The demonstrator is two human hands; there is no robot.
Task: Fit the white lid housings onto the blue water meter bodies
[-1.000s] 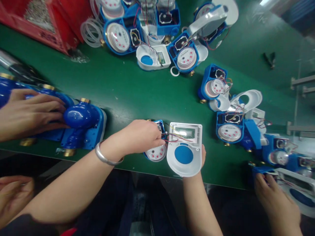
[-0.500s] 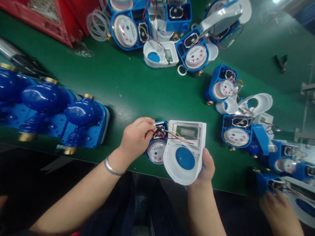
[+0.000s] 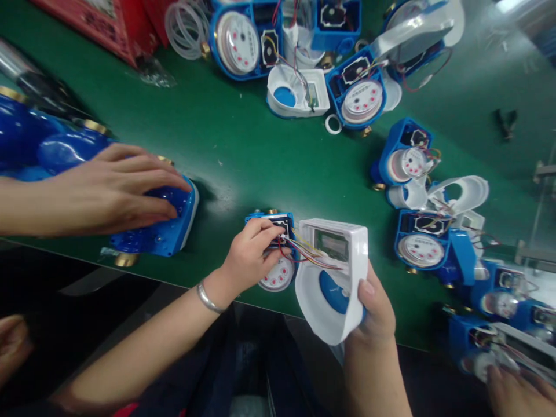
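Observation:
Low in the middle, my left hand (image 3: 249, 255) is closed, thumb and fingertips pinching thin coloured wires (image 3: 299, 249) by a small white connector. Beneath those fingers sits a blue water meter (image 3: 277, 278) with a round white dial; my fingers partly hide its black compartment. My right hand (image 3: 376, 307) grips a white meter cover (image 3: 319, 313) by its right side, tilted, inner side facing me. Inside the cover are a small display window and a round blue lid. The wires run from the meter into the cover.
Another person's hand (image 3: 125, 188) rests over upturned blue meters (image 3: 69, 150) at left. A blurred hand (image 3: 516, 388) works at lower right. Opened meters (image 3: 421, 246) line the right and back. A red bin (image 3: 117, 29), clear tubing (image 3: 186, 29), a dark-handled tool (image 3: 39, 87) and pliers (image 3: 506, 123) lie around.
The white cover in my right hand has tilted and shifted slightly right and down. My left fingers have moved a little right along the wires. Another person's hand has come over the left meters.

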